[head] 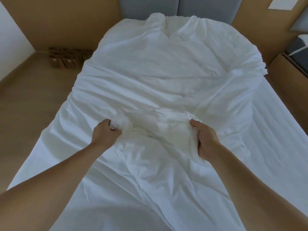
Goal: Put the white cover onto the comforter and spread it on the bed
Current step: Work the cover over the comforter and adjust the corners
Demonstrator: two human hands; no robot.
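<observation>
A wrinkled white cover (166, 67) lies over most of the bed (281, 127), bunched at the far end near the headboard. A creamier patch of comforter (173, 130) shows through the fabric between my hands. My left hand (105, 134) grips a bunched wad of the white fabric, fingers curled round it. My right hand (205, 139) grips a fold of the fabric a little to the right, thumb on top. Both arms reach forward from the foot of the bed.
A grey headboard (150, 7) stands at the far end. Several brown boxes (66, 59) sit on the floor at the left. Brown floor (33, 105) runs along the left side. A dark bedside unit (296, 52) stands at the right.
</observation>
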